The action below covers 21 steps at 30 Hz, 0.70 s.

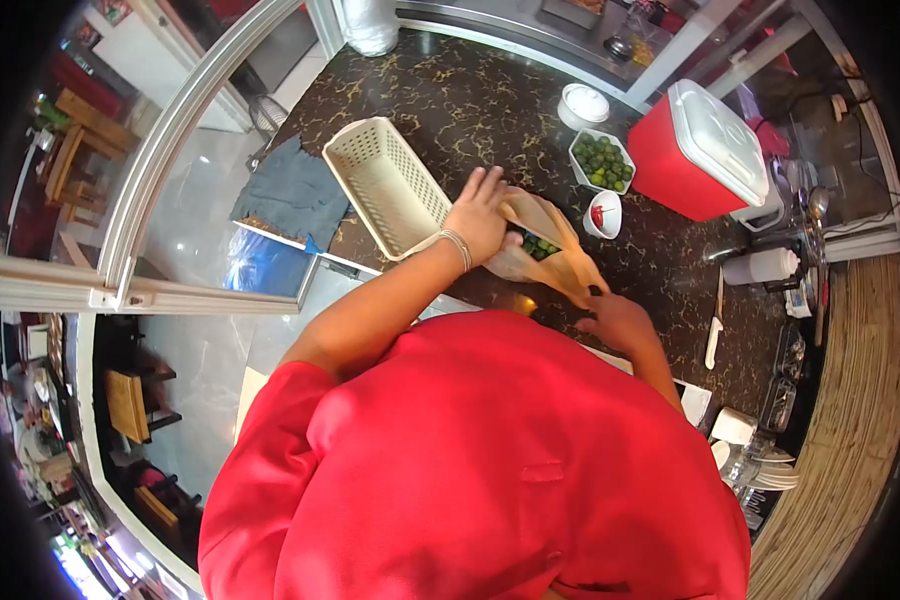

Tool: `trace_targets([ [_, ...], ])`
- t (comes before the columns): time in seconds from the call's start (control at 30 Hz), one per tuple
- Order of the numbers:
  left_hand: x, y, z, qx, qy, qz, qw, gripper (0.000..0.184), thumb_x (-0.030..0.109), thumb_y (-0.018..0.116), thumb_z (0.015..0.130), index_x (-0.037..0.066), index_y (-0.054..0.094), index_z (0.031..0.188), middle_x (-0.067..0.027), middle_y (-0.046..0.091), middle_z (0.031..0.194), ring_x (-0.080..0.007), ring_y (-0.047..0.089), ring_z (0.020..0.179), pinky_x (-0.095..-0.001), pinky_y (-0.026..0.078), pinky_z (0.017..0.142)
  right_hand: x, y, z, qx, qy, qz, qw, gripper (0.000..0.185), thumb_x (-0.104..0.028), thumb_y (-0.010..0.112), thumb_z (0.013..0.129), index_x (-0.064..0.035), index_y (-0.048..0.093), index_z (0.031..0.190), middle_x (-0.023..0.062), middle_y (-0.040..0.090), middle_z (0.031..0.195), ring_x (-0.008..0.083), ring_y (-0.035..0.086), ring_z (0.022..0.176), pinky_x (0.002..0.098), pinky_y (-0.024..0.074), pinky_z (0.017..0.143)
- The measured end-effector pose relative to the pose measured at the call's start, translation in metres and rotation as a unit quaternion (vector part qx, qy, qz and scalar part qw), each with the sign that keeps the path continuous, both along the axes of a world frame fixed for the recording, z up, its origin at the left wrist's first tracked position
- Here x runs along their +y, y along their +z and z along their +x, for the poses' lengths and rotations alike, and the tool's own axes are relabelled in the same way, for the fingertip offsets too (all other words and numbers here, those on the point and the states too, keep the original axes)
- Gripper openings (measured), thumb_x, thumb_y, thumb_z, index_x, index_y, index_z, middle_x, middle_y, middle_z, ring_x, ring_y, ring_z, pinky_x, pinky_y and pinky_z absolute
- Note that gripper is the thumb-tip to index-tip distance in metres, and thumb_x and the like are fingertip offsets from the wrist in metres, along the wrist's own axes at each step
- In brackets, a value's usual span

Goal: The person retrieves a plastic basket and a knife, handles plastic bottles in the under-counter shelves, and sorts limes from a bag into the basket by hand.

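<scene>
An orange-tinted plastic bag (560,272) lies on the dark marbled counter, its opening showing small green fruits (538,247) inside. My left hand (481,218) rests on the bag's left edge with its fingers spread, beside the right end of a cream perforated basket (388,188). On the bag's lower right end, my right hand (618,322) has its thumb and fingers closed on the plastic. Past the bag stand a white bowl of green fruits (602,162) and a small white bowl with something red in it (602,215).
A red cooler with a white lid (695,150) stands at the back right, near a round white container (583,105). A knife with a white handle (714,340) lies at the right. Grey cloth (292,195) covers the counter's left corner. Stacked plates (773,472) sit at lower right.
</scene>
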<state>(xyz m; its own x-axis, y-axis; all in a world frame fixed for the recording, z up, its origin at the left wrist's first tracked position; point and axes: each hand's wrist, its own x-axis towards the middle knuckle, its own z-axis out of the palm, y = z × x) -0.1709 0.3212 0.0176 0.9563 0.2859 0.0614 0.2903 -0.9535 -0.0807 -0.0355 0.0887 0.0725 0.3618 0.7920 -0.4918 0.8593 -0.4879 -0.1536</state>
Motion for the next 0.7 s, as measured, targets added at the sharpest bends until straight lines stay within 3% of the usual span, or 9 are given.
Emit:
trace_targets([
  [0.07, 0.004, -0.008, 0.009, -0.104, 0.006, 0.003, 0.995, 0.039, 0.041, 0.058, 0.086, 0.008, 0.07, 0.101, -0.0101, 0.057, 0.125, -0.0262, 0.044, 0.127, -0.0425, 0.03, 0.109, -0.017, 0.009, 0.015, -0.014, -0.011, 0.054, 0.998, 0.019, -0.021, 0.061, 0.084, -0.0074, 0.065, 0.097, 0.0151, 0.063, 0.1, 0.0344, 0.063, 0.092, 0.0446, 0.0494, 0.077],
  [0.13, 0.002, 0.013, 0.014, 0.074, 0.056, -0.091, 0.992, 0.034, 0.037, 0.058, 0.086, 0.007, 0.069, 0.095, -0.008, 0.062, 0.113, -0.0268, 0.057, 0.108, -0.0457, 0.037, 0.102, 0.001, 0.041, 0.005, 0.0, -0.042, 0.183, 0.982, 0.019, -0.021, 0.061, 0.085, -0.0064, 0.065, 0.095, 0.0148, 0.064, 0.1, 0.0338, 0.063, 0.091, 0.0436, 0.049, 0.077],
  [0.2, -0.005, 0.011, 0.009, 0.029, 0.049, -0.052, 0.997, 0.025, 0.03, 0.058, 0.087, 0.007, 0.067, 0.093, -0.0065, 0.061, 0.103, -0.0255, 0.062, 0.092, -0.0438, 0.045, 0.088, 0.028, 0.045, -0.004, 0.016, -0.072, 0.309, 0.948, 0.019, -0.022, 0.06, 0.086, -0.0055, 0.066, 0.094, 0.0144, 0.064, 0.099, 0.0332, 0.063, 0.091, 0.0427, 0.0486, 0.077],
  [0.27, -0.012, 0.009, 0.012, -0.024, 0.088, -0.042, 0.995, 0.02, 0.022, 0.056, 0.088, 0.007, 0.065, 0.098, -0.0082, 0.06, 0.099, -0.0251, 0.062, 0.093, -0.0365, 0.048, 0.079, 0.061, 0.032, -0.004, -0.022, 0.085, 0.48, 0.873, 0.02, -0.02, 0.056, 0.089, -0.0019, 0.065, 0.094, 0.0141, 0.064, 0.098, 0.0332, 0.063, 0.09, 0.0418, 0.0478, 0.076],
  [0.33, -0.015, 0.006, 0.01, 0.003, 0.096, -0.062, 0.993, 0.018, 0.017, 0.054, 0.087, 0.008, 0.062, 0.1, -0.0074, 0.057, 0.098, -0.0245, 0.06, 0.097, -0.033, 0.048, 0.076, 0.089, -0.019, 0.003, 0.281, 0.036, 0.325, 0.902, 0.015, -0.011, 0.054, 0.087, -0.0003, 0.065, 0.09, 0.0156, 0.063, 0.098, 0.0343, 0.062, 0.09, 0.0431, 0.0479, 0.076],
  [0.37, -0.015, 0.006, 0.006, -0.005, 0.076, -0.042, 0.996, 0.02, 0.016, 0.055, 0.085, 0.008, 0.061, 0.102, -0.0082, 0.056, 0.105, -0.0251, 0.058, 0.102, -0.0356, 0.048, 0.081, 0.097, -0.047, 0.011, 0.284, 0.036, 0.324, 0.902, 0.015, -0.011, 0.054, 0.087, -0.0003, 0.065, 0.09, 0.0156, 0.063, 0.098, 0.0343, 0.062, 0.09, 0.0431, 0.0479, 0.076],
  [0.43, -0.013, 0.0, -0.002, -0.094, 0.028, 0.032, 0.995, 0.032, 0.016, 0.056, 0.08, 0.016, 0.059, 0.112, -0.0099, 0.048, 0.126, -0.0263, 0.049, 0.114, -0.0407, 0.044, 0.091, 0.106, -0.082, 0.027, -0.017, 0.03, 0.198, 0.98, 0.017, -0.006, 0.055, 0.082, -0.0019, 0.064, 0.096, 0.0178, 0.063, 0.099, 0.0349, 0.062, 0.091, 0.0436, 0.0484, 0.079],
  [0.57, -0.015, -0.012, -0.015, -0.174, -0.101, 0.042, 0.979, 0.037, 0.017, 0.055, 0.081, 0.023, 0.059, 0.118, -0.0101, 0.044, 0.135, -0.026, 0.046, 0.117, -0.04, 0.042, 0.092, 0.074, -0.075, 0.041, -0.025, 0.081, 0.232, 0.969, 0.033, -0.009, 0.063, 0.077, -0.0051, 0.059, 0.109, 0.0179, 0.062, 0.106, 0.0339, 0.061, 0.097, 0.0439, 0.0484, 0.083],
  [0.7, -0.023, -0.027, -0.011, -0.008, -0.046, 0.036, 0.998, 0.023, 0.02, 0.054, 0.084, 0.025, 0.068, 0.103, -0.0029, 0.052, 0.11, -0.0223, 0.05, 0.111, -0.0358, 0.046, 0.085, 0.054, -0.074, 0.029, 0.009, 0.063, 0.283, 0.957, 0.03, -0.01, 0.065, 0.075, -0.0057, 0.06, 0.105, 0.0172, 0.059, 0.109, 0.0333, 0.059, 0.101, 0.0439, 0.0483, 0.084],
])
